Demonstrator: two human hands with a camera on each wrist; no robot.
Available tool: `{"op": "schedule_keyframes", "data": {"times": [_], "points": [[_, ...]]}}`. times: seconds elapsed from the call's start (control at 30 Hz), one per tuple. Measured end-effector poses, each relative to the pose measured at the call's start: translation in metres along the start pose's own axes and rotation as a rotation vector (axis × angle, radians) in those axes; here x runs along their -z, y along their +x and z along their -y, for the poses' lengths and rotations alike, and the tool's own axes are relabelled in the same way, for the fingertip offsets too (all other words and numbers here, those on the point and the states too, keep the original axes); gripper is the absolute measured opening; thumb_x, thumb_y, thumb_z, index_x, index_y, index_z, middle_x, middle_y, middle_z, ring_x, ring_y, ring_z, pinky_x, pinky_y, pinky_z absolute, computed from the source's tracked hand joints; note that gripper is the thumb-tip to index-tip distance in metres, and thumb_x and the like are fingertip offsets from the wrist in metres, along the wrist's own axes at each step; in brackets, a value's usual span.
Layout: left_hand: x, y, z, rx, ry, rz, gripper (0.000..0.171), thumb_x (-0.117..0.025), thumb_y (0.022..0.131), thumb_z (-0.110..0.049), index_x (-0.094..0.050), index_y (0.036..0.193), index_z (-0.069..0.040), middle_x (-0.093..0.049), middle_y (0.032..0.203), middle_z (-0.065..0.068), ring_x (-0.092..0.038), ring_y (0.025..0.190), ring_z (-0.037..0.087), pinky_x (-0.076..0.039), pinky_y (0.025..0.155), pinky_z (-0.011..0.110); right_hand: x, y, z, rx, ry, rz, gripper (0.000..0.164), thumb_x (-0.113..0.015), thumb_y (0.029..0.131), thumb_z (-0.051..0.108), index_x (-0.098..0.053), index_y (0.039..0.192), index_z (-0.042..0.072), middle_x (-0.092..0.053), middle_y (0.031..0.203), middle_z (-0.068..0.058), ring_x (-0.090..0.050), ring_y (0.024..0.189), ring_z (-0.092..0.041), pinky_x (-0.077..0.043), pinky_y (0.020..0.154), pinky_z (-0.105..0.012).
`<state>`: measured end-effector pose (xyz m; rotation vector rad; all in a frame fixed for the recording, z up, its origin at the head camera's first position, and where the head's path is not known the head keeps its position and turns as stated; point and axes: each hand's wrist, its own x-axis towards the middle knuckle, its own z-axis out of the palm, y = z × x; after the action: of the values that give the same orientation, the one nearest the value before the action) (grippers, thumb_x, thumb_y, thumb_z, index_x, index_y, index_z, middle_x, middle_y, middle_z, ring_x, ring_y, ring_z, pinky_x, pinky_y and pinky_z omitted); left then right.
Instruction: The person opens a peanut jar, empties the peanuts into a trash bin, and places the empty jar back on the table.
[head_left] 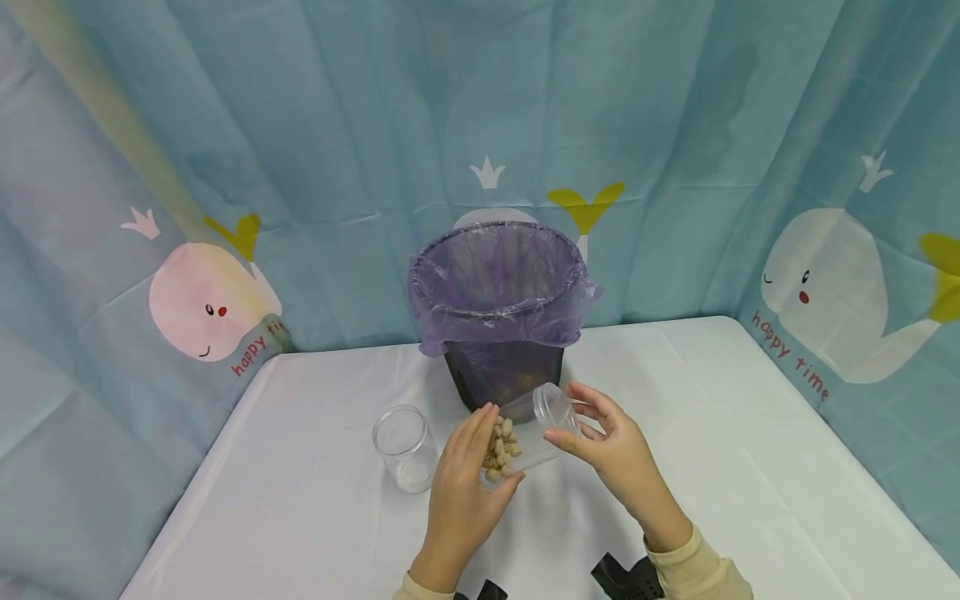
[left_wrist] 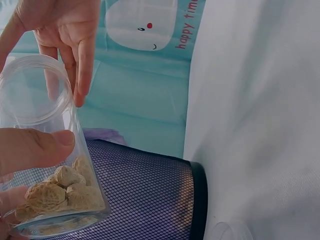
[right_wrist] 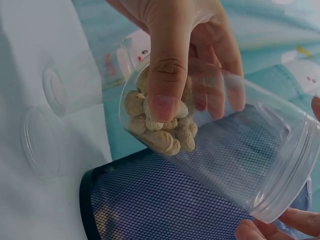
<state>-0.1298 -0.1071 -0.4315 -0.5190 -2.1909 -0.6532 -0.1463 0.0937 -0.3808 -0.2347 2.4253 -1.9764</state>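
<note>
A clear plastic jar (head_left: 535, 446), tilted on its side, has several unshelled peanuts (right_wrist: 162, 132) gathered at its bottom end. My left hand (head_left: 465, 483) grips that bottom end, thumb on one side and fingers on the other. The jar's ringed mouth end (right_wrist: 287, 172) points up and to the right. Around that end, my right hand (head_left: 611, 433) has its thumb and fingers spread, fingertips close to the rim. In the left wrist view the right hand's fingers (left_wrist: 85, 70) are extended beyond the mouth.
A second clear jar (head_left: 408, 450) stands upright on the white table (head_left: 315, 500), left of my left hand. Behind the hands is a black mesh bin (head_left: 506, 367) lined with a purple bag (head_left: 498, 325). A blue whale-print curtain (head_left: 337, 167) surrounds the table's back and sides.
</note>
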Motion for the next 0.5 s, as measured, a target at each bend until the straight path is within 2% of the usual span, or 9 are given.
{"op": "schedule_keyframes", "data": {"times": [0.2, 0.37, 0.5], "points": [[-0.0007, 0.0003, -0.0007, -0.010, 0.000, 0.001, 0.103, -0.100, 0.049, -0.013, -0.053, 0.141, -0.006, -0.061, 0.136, 0.013, -0.059, 0.123, 0.028, -0.054, 0.100, 0.041, 0.0010, -0.0003, 0.0027, -0.036, -0.024, 0.011, 0.069, -0.079, 0.085, 0.026, -0.049, 0.145, 0.009, -0.048, 0.151, -0.008, -0.045, 0.138, -0.030, -0.047, 0.112, -0.046], [-0.0002, 0.0003, -0.0015, 0.003, -0.007, 0.000, 0.103, -0.100, 0.048, -0.011, -0.054, 0.140, -0.005, -0.062, 0.135, 0.013, -0.059, 0.123, 0.028, -0.055, 0.100, 0.041, 0.0011, -0.0004, 0.0021, -0.014, -0.063, 0.039, 0.070, -0.079, 0.085, 0.027, -0.048, 0.145, 0.007, -0.048, 0.151, -0.010, -0.044, 0.139, -0.032, -0.045, 0.112, -0.049], [-0.0001, -0.0005, -0.0016, 0.009, -0.018, -0.001, 0.102, -0.100, 0.048, -0.010, -0.055, 0.139, -0.005, -0.062, 0.135, 0.012, -0.059, 0.123, 0.028, -0.054, 0.100, 0.041, 0.0013, -0.0010, -0.0003, 0.011, -0.056, 0.060, 0.071, -0.078, 0.086, 0.024, -0.047, 0.146, 0.006, -0.045, 0.153, -0.012, -0.042, 0.141, -0.034, -0.045, 0.113, -0.048]]}}
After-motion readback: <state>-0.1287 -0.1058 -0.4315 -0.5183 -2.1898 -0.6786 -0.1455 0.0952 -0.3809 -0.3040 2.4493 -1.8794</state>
